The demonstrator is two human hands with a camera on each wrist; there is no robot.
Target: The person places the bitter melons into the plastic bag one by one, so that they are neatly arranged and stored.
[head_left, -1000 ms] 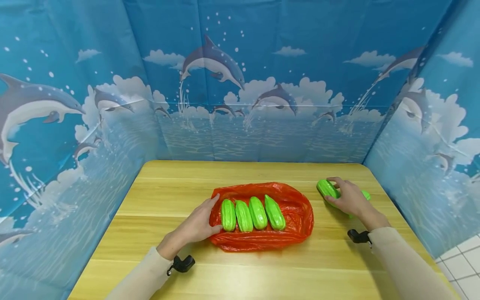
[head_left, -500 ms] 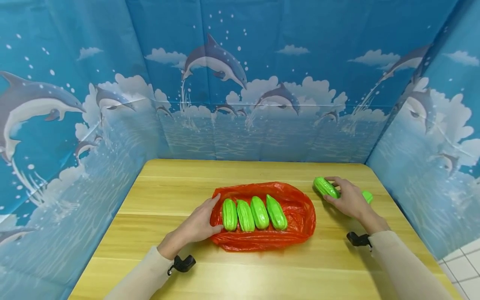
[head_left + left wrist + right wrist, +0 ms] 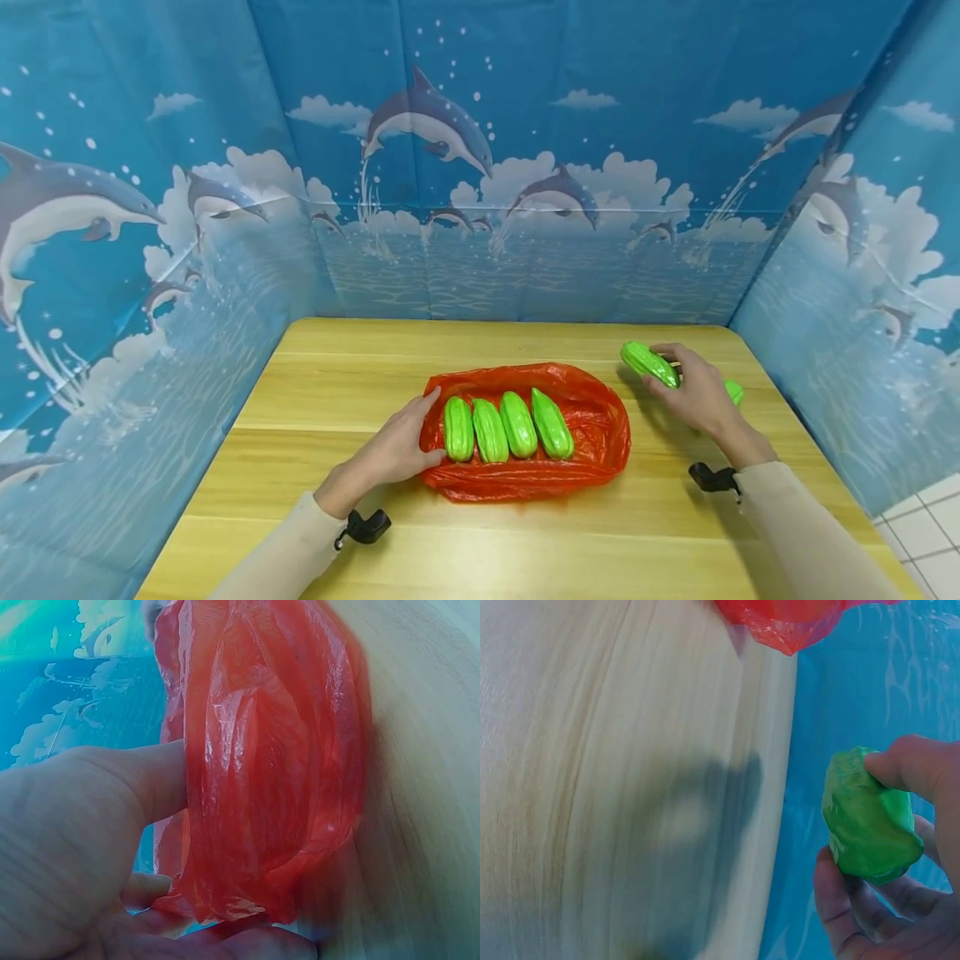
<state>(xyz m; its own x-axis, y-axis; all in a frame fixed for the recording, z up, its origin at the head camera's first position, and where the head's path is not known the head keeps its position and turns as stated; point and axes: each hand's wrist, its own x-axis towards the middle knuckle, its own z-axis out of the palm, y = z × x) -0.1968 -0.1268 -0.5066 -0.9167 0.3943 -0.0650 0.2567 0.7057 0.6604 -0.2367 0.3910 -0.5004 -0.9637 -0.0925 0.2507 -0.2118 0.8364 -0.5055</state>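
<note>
Grip of the right hand (image 3: 701, 393): thumb and fingers pinch a ridged green gourd (image 3: 649, 364), held above the surface (image 3: 592, 554) to the right of a red plastic bag (image 3: 517, 483). Grip of the left hand (image 3: 397, 442): thumb and fingers spread against the bag's left end, the thumb inside its near rim, as the left wrist view shows. The bag lies open on the surface; within it, four green gourds (image 3: 518, 425) rest in a row, with bare red film to their right. Beyond the right hand shows the end of another gourd (image 3: 734, 392), largely hidden, so its full form cannot be judged. Dolphin-printed sheeting (image 3: 480, 250) encloses the surface behind and at both sides.
</note>
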